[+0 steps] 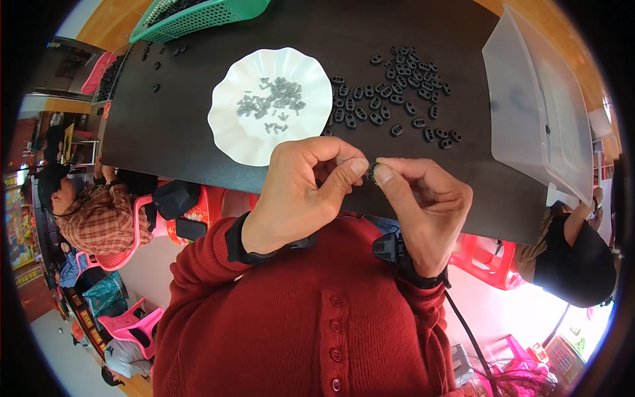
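Observation:
Above the table's near edge my two hands meet, fingertips almost touching. The thumb and finger of my left hand (297, 188) are pinched together; whatever they hold is too small to make out. My right hand (426, 205) pinches a small black cord-lock piece (372, 173), mostly covered by the fingertips. Just beyond my left hand stands a white plate with a wavy rim (228, 135), holding a heap of small grey metal springs (281, 94). To the right of the plate, many black oval cord-lock pieces with two holes (397, 99) lie scattered on the dark table (198, 159).
A green basket (205, 20) with black pieces stands at the far left, a few loose black pieces (156, 87) near it. A translucent plastic bin (536, 99) occupies the right end. People sit to the left (99, 212) and right (575, 251), among pink and red stools.

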Demonstrator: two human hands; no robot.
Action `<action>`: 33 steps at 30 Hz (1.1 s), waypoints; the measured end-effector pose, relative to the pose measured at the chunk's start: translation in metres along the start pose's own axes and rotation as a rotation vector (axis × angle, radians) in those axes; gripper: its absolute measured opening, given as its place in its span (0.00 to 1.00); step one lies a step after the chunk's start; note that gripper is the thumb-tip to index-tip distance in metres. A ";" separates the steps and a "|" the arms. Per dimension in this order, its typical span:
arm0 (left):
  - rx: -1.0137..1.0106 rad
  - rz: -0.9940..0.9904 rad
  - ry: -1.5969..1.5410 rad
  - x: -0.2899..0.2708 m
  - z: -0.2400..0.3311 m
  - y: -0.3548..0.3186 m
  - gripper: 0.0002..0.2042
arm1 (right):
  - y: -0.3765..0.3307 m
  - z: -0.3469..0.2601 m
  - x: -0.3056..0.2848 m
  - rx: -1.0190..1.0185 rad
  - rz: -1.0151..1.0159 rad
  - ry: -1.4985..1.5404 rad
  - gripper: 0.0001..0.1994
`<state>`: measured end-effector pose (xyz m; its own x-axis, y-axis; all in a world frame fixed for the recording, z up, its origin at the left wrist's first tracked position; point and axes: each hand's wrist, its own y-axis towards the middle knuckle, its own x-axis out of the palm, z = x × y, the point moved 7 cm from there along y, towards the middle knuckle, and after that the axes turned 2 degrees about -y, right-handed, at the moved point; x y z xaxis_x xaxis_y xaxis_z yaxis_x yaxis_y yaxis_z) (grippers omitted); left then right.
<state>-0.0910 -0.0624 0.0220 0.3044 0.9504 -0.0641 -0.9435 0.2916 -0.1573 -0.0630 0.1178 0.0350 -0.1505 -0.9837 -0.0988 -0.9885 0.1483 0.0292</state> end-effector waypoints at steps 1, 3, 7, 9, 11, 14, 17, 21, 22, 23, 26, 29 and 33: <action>0.011 0.001 0.007 0.000 0.001 0.000 0.12 | 0.000 -0.002 0.000 -0.005 -0.009 -0.011 0.05; -0.005 0.008 -0.011 0.000 0.000 0.001 0.12 | -0.001 -0.003 -0.002 0.005 0.009 0.004 0.05; -0.027 0.004 -0.037 0.000 -0.001 0.002 0.12 | 0.000 -0.002 -0.004 0.018 0.028 0.007 0.05; -0.023 0.004 -0.029 0.001 0.000 0.002 0.12 | 0.000 0.000 -0.005 0.035 0.014 0.013 0.04; -0.020 0.005 -0.021 0.001 0.000 0.001 0.12 | 0.000 0.002 -0.004 0.053 -0.001 0.021 0.04; 0.013 0.024 0.000 0.001 0.000 0.000 0.12 | 0.000 0.002 -0.003 0.038 0.006 -0.007 0.04; 0.068 0.055 0.056 0.000 0.002 -0.001 0.11 | -0.001 0.001 -0.001 -0.033 0.009 -0.044 0.04; 0.217 0.105 0.286 0.000 0.014 -0.005 0.09 | -0.004 -0.002 0.003 -0.102 0.011 -0.116 0.04; 0.228 0.119 0.289 0.000 0.015 -0.005 0.09 | -0.005 0.000 0.003 -0.074 0.026 -0.093 0.04; 0.230 0.120 0.289 0.001 0.016 -0.005 0.09 | -0.006 -0.002 0.002 -0.075 0.026 -0.093 0.04; 0.083 0.081 0.046 0.001 0.006 -0.002 0.09 | -0.006 -0.001 -0.001 0.006 0.044 0.015 0.04; -0.024 0.031 -0.121 -0.001 0.000 0.002 0.09 | -0.005 -0.002 -0.003 0.028 0.056 0.054 0.03; -0.062 -0.027 -0.196 0.003 -0.005 0.000 0.11 | -0.005 -0.003 -0.003 0.005 0.052 0.028 0.03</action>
<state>-0.0897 -0.0601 0.0169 0.2926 0.9470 0.1325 -0.9236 0.3157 -0.2173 -0.0576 0.1195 0.0383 -0.2017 -0.9770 -0.0692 -0.9793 0.2002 0.0285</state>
